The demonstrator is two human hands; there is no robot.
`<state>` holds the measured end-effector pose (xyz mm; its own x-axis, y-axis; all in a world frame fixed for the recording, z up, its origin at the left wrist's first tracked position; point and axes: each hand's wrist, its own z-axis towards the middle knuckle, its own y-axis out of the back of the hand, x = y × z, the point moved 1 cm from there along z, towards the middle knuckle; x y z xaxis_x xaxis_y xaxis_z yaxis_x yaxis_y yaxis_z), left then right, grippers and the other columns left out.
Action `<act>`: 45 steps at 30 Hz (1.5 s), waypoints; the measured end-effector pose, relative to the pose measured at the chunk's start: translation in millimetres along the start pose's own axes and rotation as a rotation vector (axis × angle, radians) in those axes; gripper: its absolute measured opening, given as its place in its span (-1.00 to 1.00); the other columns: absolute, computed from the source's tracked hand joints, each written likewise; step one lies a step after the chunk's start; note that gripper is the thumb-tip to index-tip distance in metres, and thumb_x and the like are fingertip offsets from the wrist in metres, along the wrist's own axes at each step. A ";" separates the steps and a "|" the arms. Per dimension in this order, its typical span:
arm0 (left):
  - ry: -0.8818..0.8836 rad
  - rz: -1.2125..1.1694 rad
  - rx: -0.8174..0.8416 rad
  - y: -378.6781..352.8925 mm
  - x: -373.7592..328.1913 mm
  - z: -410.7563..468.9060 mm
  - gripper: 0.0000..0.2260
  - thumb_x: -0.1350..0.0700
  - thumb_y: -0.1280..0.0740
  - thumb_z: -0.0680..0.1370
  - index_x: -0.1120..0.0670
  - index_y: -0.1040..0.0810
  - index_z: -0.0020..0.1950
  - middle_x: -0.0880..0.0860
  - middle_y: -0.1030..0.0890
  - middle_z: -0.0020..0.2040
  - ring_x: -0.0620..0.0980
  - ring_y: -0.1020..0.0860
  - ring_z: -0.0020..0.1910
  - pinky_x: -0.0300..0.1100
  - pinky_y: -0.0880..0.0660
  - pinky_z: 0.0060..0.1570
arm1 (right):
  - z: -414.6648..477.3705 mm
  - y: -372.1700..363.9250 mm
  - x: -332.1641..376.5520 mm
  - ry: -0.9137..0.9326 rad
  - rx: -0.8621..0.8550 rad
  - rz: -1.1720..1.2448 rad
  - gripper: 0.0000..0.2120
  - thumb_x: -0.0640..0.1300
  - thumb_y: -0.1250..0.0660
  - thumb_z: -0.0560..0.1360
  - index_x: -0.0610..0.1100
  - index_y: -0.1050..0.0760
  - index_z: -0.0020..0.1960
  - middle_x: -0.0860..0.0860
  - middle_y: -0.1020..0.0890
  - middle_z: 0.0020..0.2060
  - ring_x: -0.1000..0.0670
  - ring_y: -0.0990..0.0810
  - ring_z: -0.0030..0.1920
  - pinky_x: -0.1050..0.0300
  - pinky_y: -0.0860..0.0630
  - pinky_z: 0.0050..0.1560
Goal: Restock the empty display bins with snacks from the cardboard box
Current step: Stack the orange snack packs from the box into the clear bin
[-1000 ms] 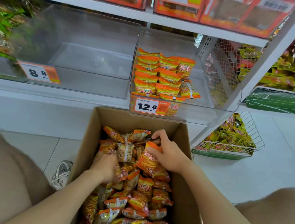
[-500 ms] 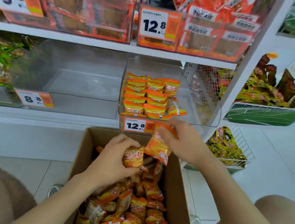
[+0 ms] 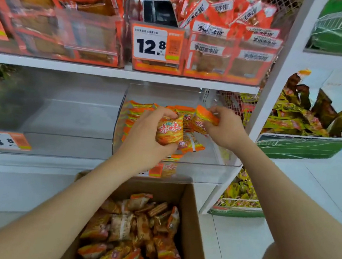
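1. Orange-red packets fill the top shelf bins behind a 12.8 price tag. A wire basket of yellow-green packets sits low on the right.
2. The left hand and its held pack block part of the stack behind them.
3. The clear display bin holds stacked orange snack packs. The empty clear bin beside it is tagged 8.8.
4. The left hand's fingers wrap the held pack at the bin front. The right hand pinches a second pack inside the bin.
5. The open cardboard box below is full of loose packs.
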<state>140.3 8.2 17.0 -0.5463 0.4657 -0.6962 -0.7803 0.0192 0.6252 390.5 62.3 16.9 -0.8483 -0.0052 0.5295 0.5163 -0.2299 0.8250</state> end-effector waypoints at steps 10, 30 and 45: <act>0.095 0.124 -0.088 -28.7 25.7 26.6 -0.41 0.20 -0.54 0.53 -0.25 -0.40 0.41 -0.02 -0.31 0.39 -0.39 -0.33 -0.14 -0.74 -0.21 -0.11 | 74.4 -73.5 -28.8 0.096 0.182 -0.124 -0.63 -0.17 -0.39 0.63 -0.07 -0.47 0.42 -0.21 -0.61 0.22 -0.26 -0.61 0.18 0.08 -0.43 -0.02; 0.171 0.042 -0.171 -42.7 35.3 61.2 -0.42 0.12 -0.61 0.46 -0.13 -0.45 0.40 -0.04 -0.51 0.25 -0.04 -0.50 0.22 -0.16 -0.46 0.15 | 20.8 -50.6 -18.5 -0.073 0.418 -0.045 -0.62 -0.10 -0.53 0.47 -0.10 -0.46 0.20 0.03 -0.61 -0.29 -0.09 -0.70 -0.19 0.15 -0.47 -0.30; 0.089 0.065 -0.051 -53.7 36.0 76.3 -0.37 0.11 -0.63 0.43 -0.18 -0.43 0.40 -0.04 -0.51 0.20 0.03 -0.58 0.13 -0.01 -0.62 0.10 | 50.0 -65.0 -23.0 -0.237 0.154 0.225 -0.68 0.01 -0.35 0.65 -0.21 -0.38 0.18 -0.25 -0.70 -0.13 -0.27 -0.73 -0.15 -0.24 -0.70 -0.06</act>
<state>185.7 91.5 -14.7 -0.6194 0.3837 -0.6850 -0.7556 -0.0547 0.6527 382.3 125.9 -39.0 -0.6697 0.1914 0.7175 0.7140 -0.0997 0.6930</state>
